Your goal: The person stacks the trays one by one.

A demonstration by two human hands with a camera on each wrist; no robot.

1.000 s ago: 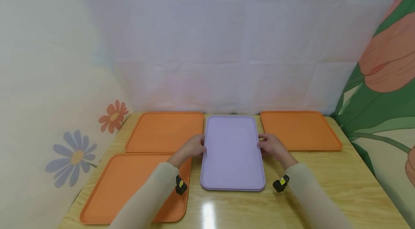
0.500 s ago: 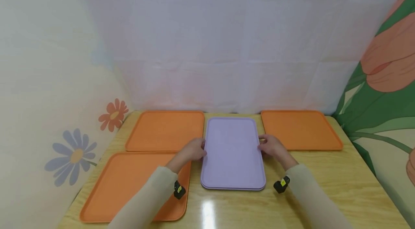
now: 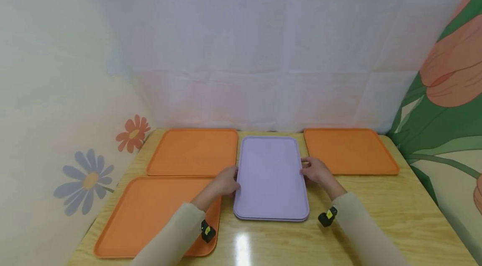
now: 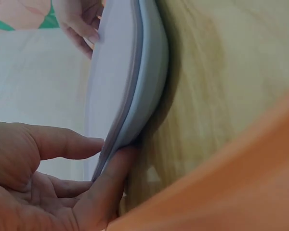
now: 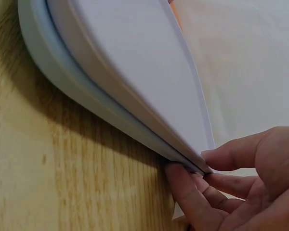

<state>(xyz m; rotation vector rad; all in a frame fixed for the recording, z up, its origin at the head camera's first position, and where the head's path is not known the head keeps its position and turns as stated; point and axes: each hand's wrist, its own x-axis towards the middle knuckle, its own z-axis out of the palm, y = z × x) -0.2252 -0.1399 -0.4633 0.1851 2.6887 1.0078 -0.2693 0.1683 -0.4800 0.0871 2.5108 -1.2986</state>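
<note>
A purple tray (image 3: 271,178) lies lengthwise at mid-table on top of a second tray of the same outline. That lower tray (image 5: 72,89) looks pale blue-green from the side in the wrist views. My left hand (image 3: 226,181) pinches the stack's left edge, one fingertip on the upper rim and another finger underneath, as the left wrist view shows. On the opposite edge my right hand (image 3: 315,170) grips the rims in the same way, its fingertips (image 5: 212,158) at the top rim and below. Table shows beneath the curved side of the lower tray.
Two orange trays lie at the left, one far (image 3: 193,152) and one near (image 3: 150,216), the near one partly under my left sleeve. Another orange tray (image 3: 350,152) lies at the far right. A white cloth (image 3: 263,48) hangs behind the wooden table (image 3: 376,216).
My left hand has slid a little toward me along the tray's edge. The purple tray has shifted very slightly nearer over the tray below. My right hand has hardly moved.
</note>
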